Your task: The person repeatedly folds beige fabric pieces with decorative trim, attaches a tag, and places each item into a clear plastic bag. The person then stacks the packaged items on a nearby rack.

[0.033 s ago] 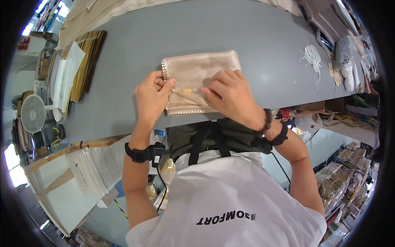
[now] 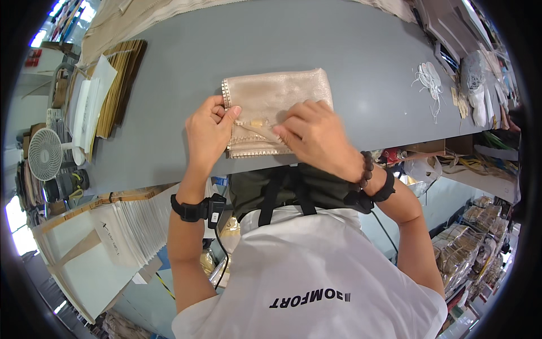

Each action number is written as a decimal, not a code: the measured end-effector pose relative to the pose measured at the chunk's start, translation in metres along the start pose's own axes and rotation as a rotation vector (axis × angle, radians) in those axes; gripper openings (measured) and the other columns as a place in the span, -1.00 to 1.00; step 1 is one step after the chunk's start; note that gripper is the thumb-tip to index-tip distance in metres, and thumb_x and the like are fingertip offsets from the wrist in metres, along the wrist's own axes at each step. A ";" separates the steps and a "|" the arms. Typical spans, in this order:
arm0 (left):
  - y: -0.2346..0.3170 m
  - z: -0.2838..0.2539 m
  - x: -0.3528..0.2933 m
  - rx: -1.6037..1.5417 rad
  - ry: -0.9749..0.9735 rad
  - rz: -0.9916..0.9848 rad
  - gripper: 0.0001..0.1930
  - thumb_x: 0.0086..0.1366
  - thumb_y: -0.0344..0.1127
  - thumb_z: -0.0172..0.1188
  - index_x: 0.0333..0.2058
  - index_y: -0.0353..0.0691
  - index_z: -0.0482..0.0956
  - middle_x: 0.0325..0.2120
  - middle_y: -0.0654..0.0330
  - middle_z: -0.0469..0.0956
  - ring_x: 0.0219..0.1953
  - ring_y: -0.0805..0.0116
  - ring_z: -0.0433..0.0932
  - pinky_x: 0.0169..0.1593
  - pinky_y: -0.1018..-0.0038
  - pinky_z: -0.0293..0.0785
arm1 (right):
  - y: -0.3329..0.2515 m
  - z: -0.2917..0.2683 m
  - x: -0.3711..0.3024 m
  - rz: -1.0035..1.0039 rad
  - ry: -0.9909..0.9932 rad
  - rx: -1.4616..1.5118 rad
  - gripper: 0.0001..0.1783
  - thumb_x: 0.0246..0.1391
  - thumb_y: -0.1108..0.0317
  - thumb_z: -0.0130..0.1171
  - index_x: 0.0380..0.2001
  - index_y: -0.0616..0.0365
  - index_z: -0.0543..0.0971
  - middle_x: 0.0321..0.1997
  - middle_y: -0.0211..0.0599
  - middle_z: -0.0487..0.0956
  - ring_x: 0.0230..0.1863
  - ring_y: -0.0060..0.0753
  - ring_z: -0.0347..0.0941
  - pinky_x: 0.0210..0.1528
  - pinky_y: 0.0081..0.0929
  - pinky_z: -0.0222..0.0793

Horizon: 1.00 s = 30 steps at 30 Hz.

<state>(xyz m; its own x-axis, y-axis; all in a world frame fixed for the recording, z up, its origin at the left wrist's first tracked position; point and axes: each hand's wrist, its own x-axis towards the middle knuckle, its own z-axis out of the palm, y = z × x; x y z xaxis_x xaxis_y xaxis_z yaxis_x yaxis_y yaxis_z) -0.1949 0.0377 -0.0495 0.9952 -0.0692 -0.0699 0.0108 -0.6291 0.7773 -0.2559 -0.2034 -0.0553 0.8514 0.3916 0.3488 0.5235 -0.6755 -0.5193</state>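
Observation:
A folded piece of shiny beige cloth (image 2: 274, 87) with a pale looped trim along its edges lies near the front edge of the grey table. My left hand (image 2: 210, 124) grips its left edge, thumb on top and the other fingers curled. Over the lower right part of the cloth, my right hand (image 2: 316, 133) pinches a turned-up fold between thumb and fingers. Between both hands, a small yellowish tab (image 2: 257, 122) shows on the cloth. The right fingertips partly cover the fold.
Brown and white envelopes (image 2: 116, 85) stand at the table's left, by a small white fan (image 2: 46, 153). White string tags (image 2: 429, 79) lie at the right. More beige fabric (image 2: 141, 20) runs along the far edge. Below left is a box of white sheets (image 2: 130, 226).
My right thumb and fingers have shifted slightly left with the pinched fold. The left hand stays where it was.

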 end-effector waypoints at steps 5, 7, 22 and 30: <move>-0.005 -0.004 0.006 -0.042 -0.001 0.005 -0.72 0.35 -0.27 0.42 -0.06 -0.30 0.68 -0.40 0.26 0.69 -0.47 0.60 0.55 -0.34 0.56 0.50 | -0.026 0.008 -0.003 -0.152 -0.181 -0.198 -0.59 0.24 0.22 0.27 0.15 -0.30 0.62 -0.17 -0.46 0.43 -0.07 -0.32 0.38 -0.06 -0.22 0.27; -0.006 -0.007 0.006 -0.009 0.108 0.119 -0.73 0.31 -0.29 0.42 -0.06 -0.22 0.69 -0.30 0.22 0.70 -0.38 0.44 0.63 -0.27 0.46 0.54 | -0.031 0.008 -0.001 -0.109 -0.213 -0.200 -0.57 0.27 0.18 0.28 0.20 -0.27 0.61 -0.13 -0.47 0.42 -0.05 -0.33 0.37 -0.02 -0.24 0.24; -0.019 0.005 0.004 0.502 -0.062 0.671 -0.50 0.32 -0.21 0.31 0.23 0.00 0.54 0.31 0.23 0.41 0.37 0.12 0.33 0.34 0.12 0.11 | 0.070 -0.080 0.012 0.430 -0.026 0.087 -0.59 0.09 0.08 0.46 -0.09 0.09 0.69 -0.12 -0.28 0.60 -0.07 -0.17 0.53 -0.03 -0.28 0.48; 0.000 0.024 -0.001 0.594 -0.099 0.594 -0.46 0.45 -0.19 0.16 0.37 -0.04 0.37 0.44 0.13 0.27 0.45 0.05 0.23 0.39 -0.01 0.03 | 0.107 -0.098 -0.015 0.495 0.125 -0.029 -0.63 0.11 0.10 0.44 -0.13 0.07 0.64 -0.09 -0.19 0.62 -0.06 -0.04 0.59 -0.03 -0.21 0.51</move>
<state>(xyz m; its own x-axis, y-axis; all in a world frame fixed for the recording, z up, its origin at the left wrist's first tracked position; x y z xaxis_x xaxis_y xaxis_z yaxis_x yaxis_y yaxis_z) -0.1980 0.0192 -0.0646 0.8057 -0.5673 0.1704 -0.5923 -0.7672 0.2462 -0.2157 -0.3434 -0.0396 0.9859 -0.0564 0.1579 0.0555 -0.7788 -0.6249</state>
